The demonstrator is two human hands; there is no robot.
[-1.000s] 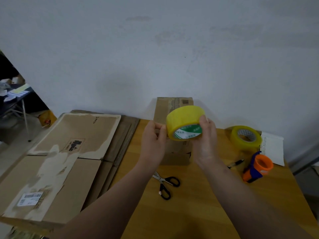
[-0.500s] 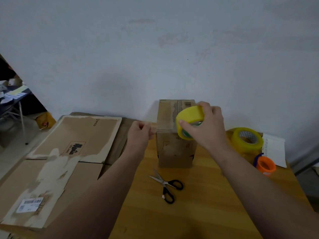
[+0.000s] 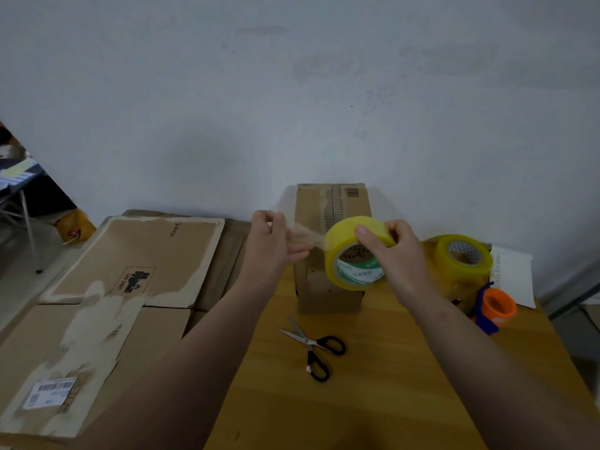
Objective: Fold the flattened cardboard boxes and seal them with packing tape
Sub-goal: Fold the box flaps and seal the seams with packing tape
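Scissors (image 3: 313,347) lie open on the table (image 3: 373,401), nearest. Above them the right hand (image 3: 402,254) grips a yellow roll (image 3: 339,245), thumb on its rim, while the left hand (image 3: 271,241) pinches what seems, through blur, a tape strip (image 3: 306,237) running to it, both just before the upright box (image 3: 311,206). Flat cardboard (image 3: 130,264) lies left and a second roll (image 3: 462,258) right, towards the wall

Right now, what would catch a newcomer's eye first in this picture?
First, the yellow tape roll held up at the centre by the right grip, while the left grip pinches a strip of tape pulled from it. Behind stands a folded cardboard box by the wall, and black scissors lie on the wooden table in front.
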